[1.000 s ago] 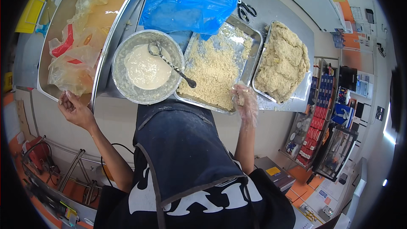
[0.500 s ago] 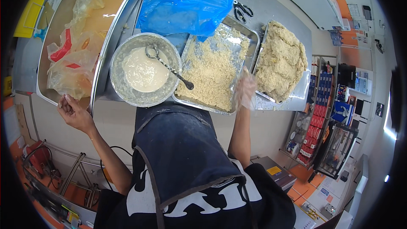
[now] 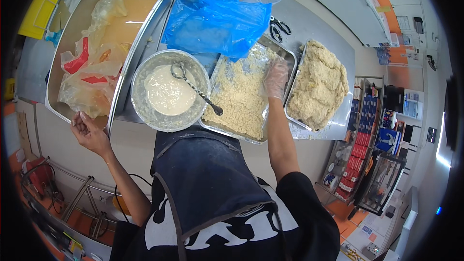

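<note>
Over the right side of a shallow metal tray (image 3: 292, 58): right hand (image 3: 276, 78), clear glove, fingers bent and partly hidden; cannot tell if they have hold of anything. Pale crumbs (image 3: 237, 96) in the tray, spread left of this hand. Left hand (image 3: 91, 134) bare, half-open, empty, at the near edge of a steel basin (image 3: 140, 50). Between basin and tray, 1 round bowl (image 3: 166, 123) of pale liquid (image 3: 166, 92), 1 twisted-handled utensil (image 3: 197, 90) across its rim. Just right, 1 crumb-heaped tray (image 3: 317, 84).
</note>
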